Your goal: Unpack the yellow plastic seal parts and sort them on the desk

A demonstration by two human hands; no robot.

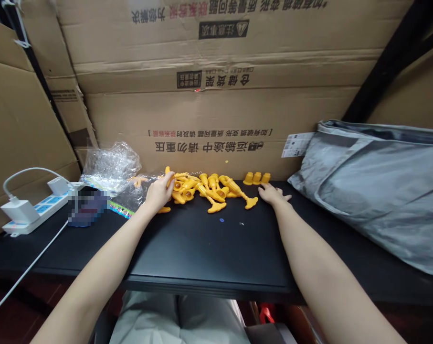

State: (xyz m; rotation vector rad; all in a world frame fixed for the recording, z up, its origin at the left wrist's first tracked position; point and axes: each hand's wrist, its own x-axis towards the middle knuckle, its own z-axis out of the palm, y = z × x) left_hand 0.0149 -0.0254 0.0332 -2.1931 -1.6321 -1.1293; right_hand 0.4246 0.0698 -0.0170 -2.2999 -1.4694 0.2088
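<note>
My left hand is closed at the left end of a pile of yellow plastic T-handled pieces. A yellow plastic piece pokes up from its fingers; the rest of that piece is hidden. Several pieces in the pile have a twisted or ribbed shaft, and some end in a hollow cup. Three small yellow cups stand in a row farther right, rims down. Just in front of them rests my right hand, fingers apart on the table, with nothing visible in it.
Clear plastic bags lie left of the pile, beside a blurred dark object and a white power strip with cables. A grey fabric bag fills the right side. Cardboard walls the back of the black table.
</note>
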